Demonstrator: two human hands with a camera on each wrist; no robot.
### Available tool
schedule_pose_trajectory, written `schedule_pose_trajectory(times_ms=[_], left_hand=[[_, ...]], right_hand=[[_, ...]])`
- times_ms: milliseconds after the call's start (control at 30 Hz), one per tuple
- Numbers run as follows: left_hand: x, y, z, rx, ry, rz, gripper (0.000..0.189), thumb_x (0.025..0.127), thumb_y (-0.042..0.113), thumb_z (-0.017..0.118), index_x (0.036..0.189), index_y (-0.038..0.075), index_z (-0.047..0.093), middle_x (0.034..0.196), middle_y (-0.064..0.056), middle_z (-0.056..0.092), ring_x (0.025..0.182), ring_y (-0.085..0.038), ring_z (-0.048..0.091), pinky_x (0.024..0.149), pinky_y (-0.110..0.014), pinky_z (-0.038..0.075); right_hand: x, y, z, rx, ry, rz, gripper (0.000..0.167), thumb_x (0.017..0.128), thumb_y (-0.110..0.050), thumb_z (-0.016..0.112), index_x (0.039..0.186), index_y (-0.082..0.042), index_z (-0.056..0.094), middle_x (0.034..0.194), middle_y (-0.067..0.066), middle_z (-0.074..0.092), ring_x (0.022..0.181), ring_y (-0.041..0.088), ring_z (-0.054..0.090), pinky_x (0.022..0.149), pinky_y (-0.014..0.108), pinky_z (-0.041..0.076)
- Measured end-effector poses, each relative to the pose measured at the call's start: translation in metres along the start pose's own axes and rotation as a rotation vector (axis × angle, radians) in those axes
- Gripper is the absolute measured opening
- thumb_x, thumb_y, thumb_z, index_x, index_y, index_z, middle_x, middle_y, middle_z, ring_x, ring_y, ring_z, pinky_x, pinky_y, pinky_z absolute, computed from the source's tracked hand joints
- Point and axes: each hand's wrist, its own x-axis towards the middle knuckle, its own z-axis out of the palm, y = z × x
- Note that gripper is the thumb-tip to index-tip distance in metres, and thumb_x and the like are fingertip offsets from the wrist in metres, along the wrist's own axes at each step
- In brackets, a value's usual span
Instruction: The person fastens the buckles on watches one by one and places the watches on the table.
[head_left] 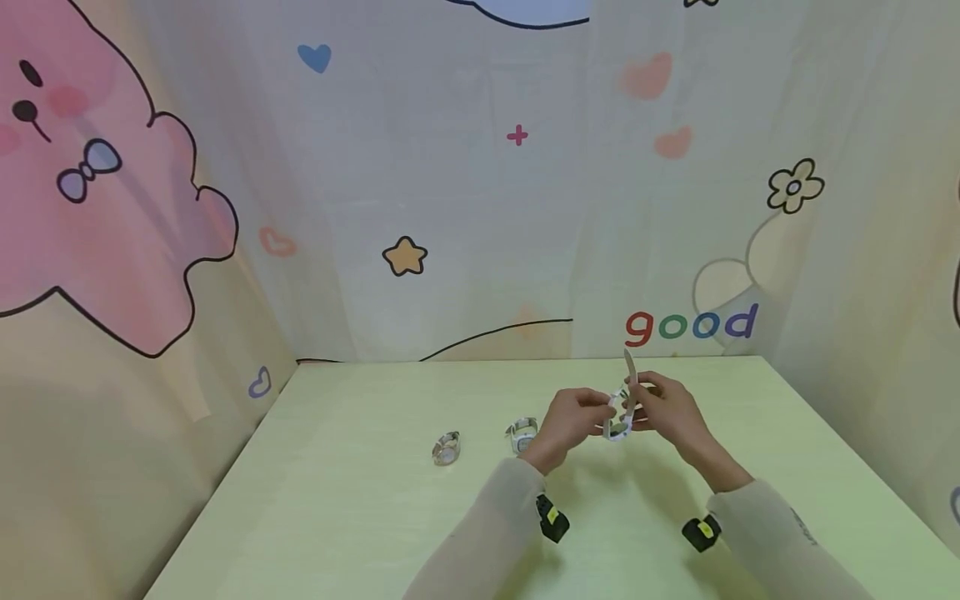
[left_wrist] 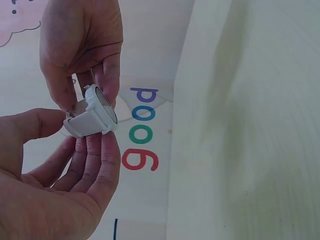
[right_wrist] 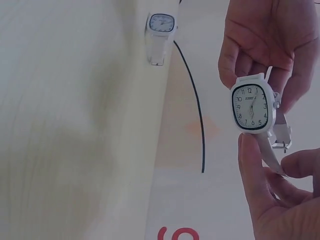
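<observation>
A white wristwatch (head_left: 618, 429) with a squarish dial is held up above the table between both hands. My left hand (head_left: 572, 422) pinches one side of it with thumb and fingers, near the buckle seen in the right wrist view. From the other side my right hand (head_left: 672, 414) grips the strap, whose free end points up above the fingers. Numerals show on the watch dial (right_wrist: 251, 106) in the right wrist view. The left wrist view shows the strap bent round beneath the watch case (left_wrist: 102, 107).
Two more watches lie on the pale table (head_left: 337, 517): a metallic-looking one (head_left: 446, 448) left of the hands and a white one (head_left: 522, 433) just beside my left hand. A printed cloth (head_left: 480, 208) stands behind the table and along its sides.
</observation>
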Motion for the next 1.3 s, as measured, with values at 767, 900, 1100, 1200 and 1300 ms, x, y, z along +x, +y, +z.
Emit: schedule_pose_trajectory(times_ms=[767, 900, 1100, 1200, 1300], left_hand=[[-0.022, 0.011, -0.043, -0.010, 0.031, 0.088, 0.026, 0.091, 0.032, 0.071, 0.109, 0.013, 0.072, 0.099, -0.003, 0.074, 0.082, -0.011, 0.069, 0.079, -0.030, 0.059], [-0.026, 0.015, -0.053, -0.004, 0.049, 0.114, 0.030, 0.092, 0.035, 0.069, 0.113, 0.013, 0.071, 0.100, -0.005, 0.074, 0.082, -0.011, 0.070, 0.080, -0.030, 0.058], [-0.032, 0.022, -0.062, 0.005, 0.057, 0.146, 0.033, 0.095, 0.033, 0.066, 0.122, 0.014, 0.066, 0.098, -0.008, 0.073, 0.081, -0.010, 0.068, 0.081, -0.031, 0.059], [-0.034, 0.022, -0.065, -0.016, 0.059, 0.149, 0.029, 0.096, 0.029, 0.065, 0.119, 0.012, 0.067, 0.102, -0.008, 0.072, 0.084, -0.009, 0.067, 0.082, -0.029, 0.058], [-0.036, 0.022, -0.069, -0.055, 0.054, 0.146, 0.026, 0.096, 0.026, 0.065, 0.117, 0.010, 0.068, 0.104, -0.006, 0.072, 0.086, -0.010, 0.067, 0.084, -0.030, 0.058]], right_hand=[[-0.014, -0.038, 0.020, 0.142, -0.003, -0.094, 0.044, 0.102, -0.029, 0.054, 0.137, -0.003, 0.054, 0.121, 0.026, 0.063, 0.099, 0.031, 0.072, 0.078, 0.036, 0.060], [-0.013, -0.047, 0.025, 0.165, -0.010, -0.127, 0.042, 0.102, -0.028, 0.055, 0.136, -0.004, 0.055, 0.122, 0.025, 0.062, 0.103, 0.032, 0.071, 0.078, 0.035, 0.060], [-0.014, -0.055, 0.030, 0.186, -0.007, -0.147, 0.042, 0.101, -0.029, 0.057, 0.134, -0.004, 0.056, 0.121, 0.024, 0.063, 0.099, 0.026, 0.072, 0.080, 0.039, 0.060], [-0.016, -0.057, 0.032, 0.198, -0.011, -0.152, 0.041, 0.100, -0.028, 0.058, 0.133, -0.005, 0.057, 0.120, 0.024, 0.063, 0.096, 0.023, 0.072, 0.079, 0.037, 0.060], [-0.018, -0.058, 0.033, 0.212, -0.017, -0.156, 0.039, 0.099, -0.026, 0.059, 0.133, -0.005, 0.058, 0.118, 0.024, 0.063, 0.093, 0.019, 0.072, 0.078, 0.034, 0.060]])
